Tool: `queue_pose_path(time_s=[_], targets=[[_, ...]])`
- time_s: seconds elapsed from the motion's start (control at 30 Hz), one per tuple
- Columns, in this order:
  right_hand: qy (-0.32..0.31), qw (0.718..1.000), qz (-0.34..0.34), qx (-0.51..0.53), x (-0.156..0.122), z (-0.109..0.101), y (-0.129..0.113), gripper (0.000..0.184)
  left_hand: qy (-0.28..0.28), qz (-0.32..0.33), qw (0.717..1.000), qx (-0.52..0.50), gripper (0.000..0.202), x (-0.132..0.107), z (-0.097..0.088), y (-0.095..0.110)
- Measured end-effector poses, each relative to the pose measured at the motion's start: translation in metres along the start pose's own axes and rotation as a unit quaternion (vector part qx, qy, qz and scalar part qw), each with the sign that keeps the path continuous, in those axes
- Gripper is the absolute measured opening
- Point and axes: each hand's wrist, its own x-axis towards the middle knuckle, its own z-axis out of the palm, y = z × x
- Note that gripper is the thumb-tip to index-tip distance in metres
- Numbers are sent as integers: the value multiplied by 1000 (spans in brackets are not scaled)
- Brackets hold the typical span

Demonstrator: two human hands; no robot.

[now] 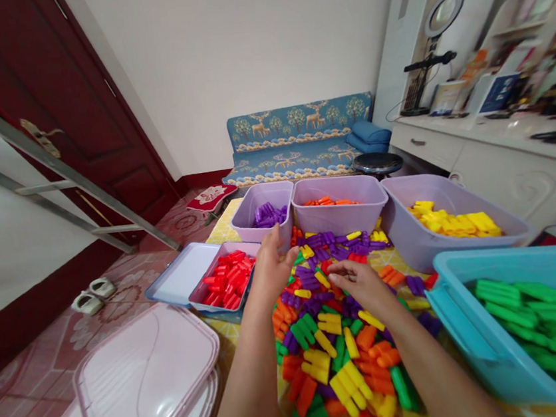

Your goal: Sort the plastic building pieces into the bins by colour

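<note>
My left hand (pixel 275 269) is stretched out near the front of the bin of purple pieces (pixel 269 215), fingers apart, with nothing visible in it. Over the pile of mixed plastic pieces (pixel 328 323) hovers my right hand (pixel 361 282), its fingers loosely bent and a gap showing between thumb and fingers. A yellow piece (pixel 322 279) lies by its fingertips, and red pieces (pixel 357 258) are just behind it. The pile mixes purple, orange, green, red and yellow pieces shaped like joined rounded rods.
Around the pile stand a bin with orange pieces (pixel 342 218), a bin with yellow pieces (pixel 412 240), a turquoise bin (pixel 464 321) of green pieces and a tray of red pieces (pixel 229 281). Pale lids (pixel 147 377) are stacked at left. A ladder (pixel 68 172) leans beyond them.
</note>
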Motion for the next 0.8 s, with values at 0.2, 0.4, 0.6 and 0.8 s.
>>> queue_pose_path(time_s=[0.2, 0.4, 0.6, 0.8], targets=[[32, 986, -23, -160, -2, -16, -10, 24, -197, -50, 957, 205, 45, -11, -3, 2], [-15, 900, 21, -436, -12, -35, -16, 46, -253, -79, 901, 343, 58, -15, -9, 8], [-62, 904, 13, -423, -15, -27, -13, 59, -271, -54, 880, 387, 72, -18, 9, 10], [-58, 925, -55, -370, -9, -8, -10, 62, -295, 54, 912, 279, 65, -20, 31, -10]])
